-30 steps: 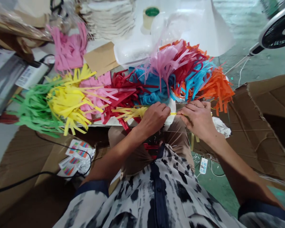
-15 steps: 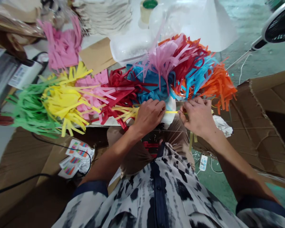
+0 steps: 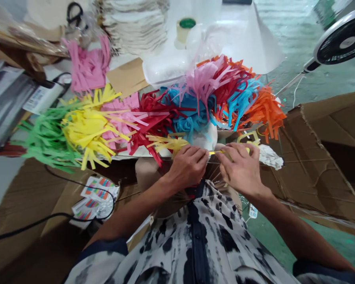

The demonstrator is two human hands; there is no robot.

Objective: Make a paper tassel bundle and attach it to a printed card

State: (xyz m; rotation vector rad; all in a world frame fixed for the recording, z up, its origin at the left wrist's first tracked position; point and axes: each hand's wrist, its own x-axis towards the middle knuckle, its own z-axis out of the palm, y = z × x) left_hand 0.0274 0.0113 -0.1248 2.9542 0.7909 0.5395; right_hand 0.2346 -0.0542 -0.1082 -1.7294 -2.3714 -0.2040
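A yellow paper tassel (image 3: 168, 142) runs through both hands just in front of the table edge. My left hand (image 3: 190, 165) is closed round its middle, with the fringe fanning out to the left. My right hand (image 3: 241, 167) pinches the yellow strip a short way to the right, and loops of yellow paper stick up behind its fingers. Beyond the hands lies a row of fringed tassels: green (image 3: 51, 136), yellow (image 3: 87, 128), red (image 3: 154, 114), blue (image 3: 192, 118), light pink (image 3: 205, 79) and orange (image 3: 266, 110).
A pink fringed bundle (image 3: 88, 69), brown card (image 3: 128, 77), white tray (image 3: 165, 69) and tape roll (image 3: 185, 29) lie farther back. A fan (image 3: 340, 41) stands at the right above cardboard (image 3: 328, 138). Printed cards (image 3: 99, 189) and a black cable sit lower left.
Both hands have come nearer my body, and the right has moved closer to the left. The yellow strip between them looks shorter. The camera view has shifted slightly.
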